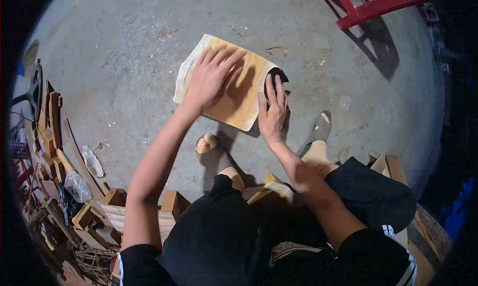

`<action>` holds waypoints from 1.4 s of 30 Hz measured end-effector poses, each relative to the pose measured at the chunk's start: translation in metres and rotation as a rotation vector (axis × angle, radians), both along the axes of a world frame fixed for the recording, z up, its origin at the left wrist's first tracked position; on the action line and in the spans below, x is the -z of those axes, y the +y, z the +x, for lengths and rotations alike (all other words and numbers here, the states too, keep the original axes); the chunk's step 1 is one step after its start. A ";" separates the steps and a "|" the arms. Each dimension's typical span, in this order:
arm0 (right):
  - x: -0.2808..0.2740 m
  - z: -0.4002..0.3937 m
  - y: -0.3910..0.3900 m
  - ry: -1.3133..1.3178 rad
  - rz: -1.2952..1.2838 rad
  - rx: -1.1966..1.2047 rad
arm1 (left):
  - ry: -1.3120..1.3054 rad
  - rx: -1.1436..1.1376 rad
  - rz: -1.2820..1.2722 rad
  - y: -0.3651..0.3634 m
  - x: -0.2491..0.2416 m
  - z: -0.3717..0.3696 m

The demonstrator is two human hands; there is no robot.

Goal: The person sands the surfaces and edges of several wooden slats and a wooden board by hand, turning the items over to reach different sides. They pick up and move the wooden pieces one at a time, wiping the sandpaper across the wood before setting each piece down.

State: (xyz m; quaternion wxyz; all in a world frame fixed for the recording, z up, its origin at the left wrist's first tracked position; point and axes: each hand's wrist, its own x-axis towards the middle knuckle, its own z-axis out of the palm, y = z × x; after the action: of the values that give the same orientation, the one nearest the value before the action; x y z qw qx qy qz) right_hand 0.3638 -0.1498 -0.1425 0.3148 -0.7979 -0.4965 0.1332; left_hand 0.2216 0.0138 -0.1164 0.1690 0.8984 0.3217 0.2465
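A flat wooden board [239,104] with a pale, whitish left part lies tilted above the concrete floor in front of my knees. My left hand [210,76] rests flat on its top face with fingers spread. At the board's right edge, my right hand [271,114] presses a small dark pad [277,75], likely sandpaper; my fingers hide most of it. My feet in grey sandals [316,132] stand below the board.
Wooden blocks and offcuts [84,218] are heaped at the left and lower left beside plastic wrap [92,161]. More wood pieces [388,165] lie by my right knee. A red frame [378,6] stands at the top right. Wood shavings dot the grey floor [124,86].
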 end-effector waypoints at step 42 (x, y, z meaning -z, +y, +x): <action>0.006 0.032 0.085 -0.193 -0.041 -0.264 | 0.343 -0.545 -0.020 0.069 0.038 -0.001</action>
State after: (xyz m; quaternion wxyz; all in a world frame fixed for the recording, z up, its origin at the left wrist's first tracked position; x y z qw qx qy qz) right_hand 0.3957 -0.0649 -0.1483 0.2294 -0.7410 -0.6221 0.1063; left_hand 0.2203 0.0825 -0.1542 0.0490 0.8059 0.5768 0.1243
